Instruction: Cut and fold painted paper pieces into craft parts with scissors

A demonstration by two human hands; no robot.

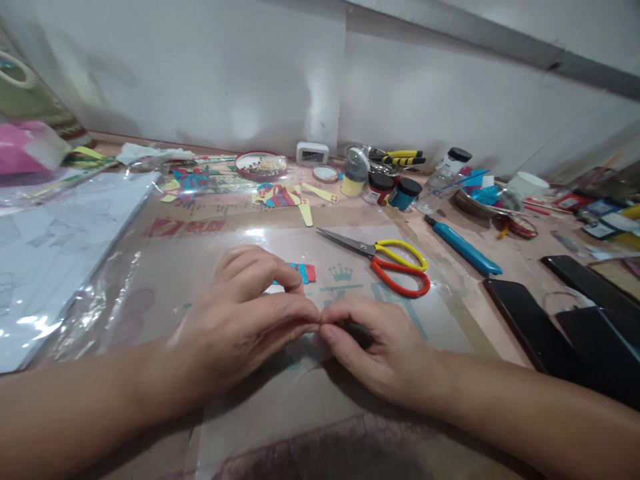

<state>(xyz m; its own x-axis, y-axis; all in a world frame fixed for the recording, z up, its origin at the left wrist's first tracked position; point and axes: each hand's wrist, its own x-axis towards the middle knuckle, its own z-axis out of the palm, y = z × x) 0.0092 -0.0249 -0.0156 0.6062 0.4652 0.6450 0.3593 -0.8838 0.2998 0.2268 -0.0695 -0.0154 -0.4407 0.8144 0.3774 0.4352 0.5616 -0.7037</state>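
Observation:
My left hand (255,300) and my right hand (375,347) meet at the fingertips over the plastic-covered work surface (280,427). Both are closed in a pinch, thumb against finger; whatever lies between the tips is too small to make out. Just behind the left fingers lies a small painted piece (304,272) in blue and red, partly hidden by that hand. Beyond the right hand rest scissors (373,250) with one yellow and one red handle, blades pointing left. Farther back are painted cut-out pieces (280,195) in yellow, red and blue.
Paint jars (404,193), a clear bottle (443,183) and a round tray of beads (260,165) stand along the wall. A blue cutter (465,247) and dark phones (525,327) lie at right. Plastic-covered drawing sheets (75,247) are at left.

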